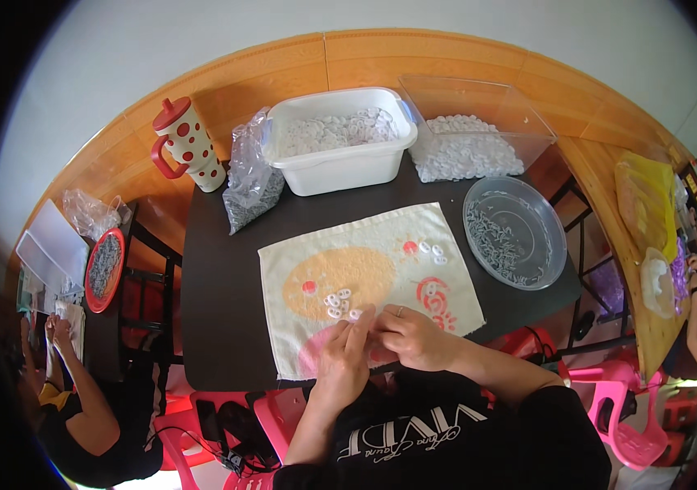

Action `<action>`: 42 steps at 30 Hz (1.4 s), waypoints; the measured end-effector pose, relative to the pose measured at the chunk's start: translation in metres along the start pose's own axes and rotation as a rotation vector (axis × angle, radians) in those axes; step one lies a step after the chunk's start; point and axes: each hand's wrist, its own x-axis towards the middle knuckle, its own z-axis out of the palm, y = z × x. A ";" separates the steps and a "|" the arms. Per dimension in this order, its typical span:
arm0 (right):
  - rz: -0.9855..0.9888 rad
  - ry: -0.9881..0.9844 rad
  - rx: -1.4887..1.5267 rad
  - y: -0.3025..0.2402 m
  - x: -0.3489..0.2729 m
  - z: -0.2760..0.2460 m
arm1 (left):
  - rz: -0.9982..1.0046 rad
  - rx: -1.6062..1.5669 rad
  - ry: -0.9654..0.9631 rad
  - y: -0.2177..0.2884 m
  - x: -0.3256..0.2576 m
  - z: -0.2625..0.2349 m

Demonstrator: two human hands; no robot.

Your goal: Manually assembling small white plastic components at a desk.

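Note:
My left hand (342, 361) and my right hand (415, 336) meet over the near edge of a cream towel (348, 238) with orange and pink prints. The fingers of both are closed and pressed together; whatever they pinch is too small and hidden to name. Just beyond my left fingertips lies a small cluster of white oval plastic pieces (337, 300). A few more white oval pieces (433, 252) rest at the towel's far right. To the right, a round clear tub (557, 245) holds many small grey pieces (491, 237).
Along the back of the dark table (222, 310) stand a spotted tumbler (189, 147), a plastic bag of grey pieces (252, 184), a white basin (340, 171) and a clear box (520, 122), the last two holding white pieces. People work at both sides. Pink chairs (626, 408) stand nearby.

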 end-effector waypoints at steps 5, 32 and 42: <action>0.006 0.002 0.023 0.001 0.003 -0.003 | 0.001 -0.001 -0.044 -0.002 0.005 0.000; 0.210 -0.050 0.041 0.059 0.086 -0.065 | 0.170 -0.114 0.099 -0.016 -0.011 -0.002; 0.162 -0.288 -0.140 0.034 0.082 -0.017 | 0.212 -0.060 0.090 -0.018 -0.014 -0.002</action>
